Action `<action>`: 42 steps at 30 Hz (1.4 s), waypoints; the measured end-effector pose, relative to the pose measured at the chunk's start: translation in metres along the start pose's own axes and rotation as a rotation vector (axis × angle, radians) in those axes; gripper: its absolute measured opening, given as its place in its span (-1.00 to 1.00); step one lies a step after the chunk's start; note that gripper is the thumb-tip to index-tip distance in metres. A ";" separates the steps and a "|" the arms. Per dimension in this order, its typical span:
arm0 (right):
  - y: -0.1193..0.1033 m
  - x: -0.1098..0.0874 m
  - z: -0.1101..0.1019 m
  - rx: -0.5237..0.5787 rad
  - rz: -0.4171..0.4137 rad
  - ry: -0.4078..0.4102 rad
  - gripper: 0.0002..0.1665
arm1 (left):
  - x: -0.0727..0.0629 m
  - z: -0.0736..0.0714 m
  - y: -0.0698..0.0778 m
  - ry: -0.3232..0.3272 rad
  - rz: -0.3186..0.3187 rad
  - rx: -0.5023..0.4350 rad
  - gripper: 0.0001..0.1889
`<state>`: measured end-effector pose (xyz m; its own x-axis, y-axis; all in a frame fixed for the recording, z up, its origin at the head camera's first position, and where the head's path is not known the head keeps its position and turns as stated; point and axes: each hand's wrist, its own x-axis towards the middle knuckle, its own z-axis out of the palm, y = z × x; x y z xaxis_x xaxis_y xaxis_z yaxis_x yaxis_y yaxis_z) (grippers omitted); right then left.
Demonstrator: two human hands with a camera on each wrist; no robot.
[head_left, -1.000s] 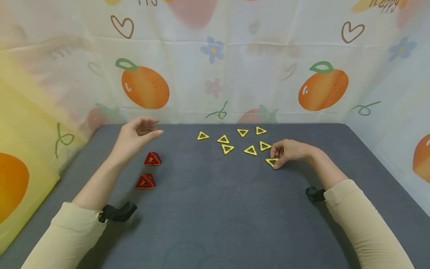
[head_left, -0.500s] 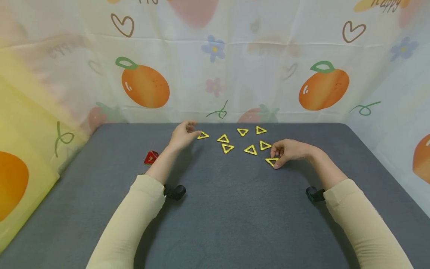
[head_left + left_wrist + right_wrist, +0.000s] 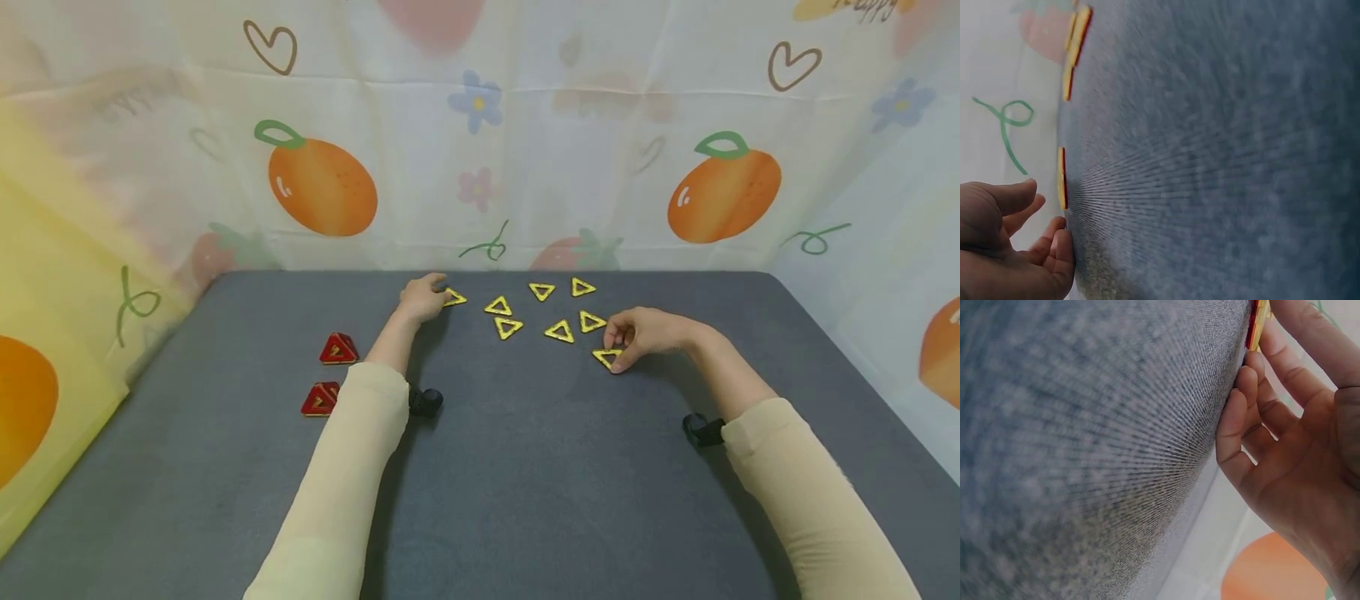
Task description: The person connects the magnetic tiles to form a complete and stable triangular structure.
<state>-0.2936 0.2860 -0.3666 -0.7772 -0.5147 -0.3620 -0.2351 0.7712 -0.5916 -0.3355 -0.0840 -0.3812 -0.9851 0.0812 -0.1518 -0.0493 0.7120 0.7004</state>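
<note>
On the grey table lie several small triangle tiles, each a yellow triangle outline with an open-looking centre and a red underside in the wrist views. My left hand (image 3: 423, 298) is at the leftmost triangle tile (image 3: 455, 297). In the left wrist view its thumb and fingers are spread apart, fingertips close beside that tile (image 3: 1062, 180). At the right end of the group, my right hand (image 3: 643, 331) pinches the nearest triangle tile (image 3: 604, 358) between thumb and fingers. That tile (image 3: 1257, 328) shows only partly at the top of the right wrist view.
Two red triangular pieces with gold numerals, a farther one (image 3: 339, 349) and a nearer one (image 3: 320, 399), sit left of my left forearm, which partly covers the nearer. Other tiles, such as one (image 3: 558, 332), lie between my hands. A printed curtain (image 3: 570, 167) stands behind the table.
My left hand has moved right and away from me, from near the red pieces to the leftmost triangle tile. My right hand has stayed in place on its tile.
</note>
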 end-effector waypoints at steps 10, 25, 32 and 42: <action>0.001 -0.001 0.000 -0.002 -0.005 0.001 -0.53 | 0.005 0.007 -0.001 0.001 0.032 0.214 -0.49; 0.000 -0.001 -0.001 0.017 -0.007 -0.013 -0.53 | -0.003 0.008 0.002 0.031 0.005 0.158 -0.56; 0.003 0.000 -0.001 0.008 0.000 -0.014 -0.52 | -0.003 0.010 0.003 0.054 -0.019 0.143 -0.56; 0.004 0.001 -0.001 0.000 -0.001 -0.015 -0.55 | -0.004 0.012 0.007 0.130 -0.018 0.072 -0.59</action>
<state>-0.2959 0.2886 -0.3691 -0.7679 -0.5210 -0.3726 -0.2357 0.7708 -0.5919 -0.3296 -0.0713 -0.3841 -0.9974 -0.0197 -0.0690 -0.0597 0.7608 0.6463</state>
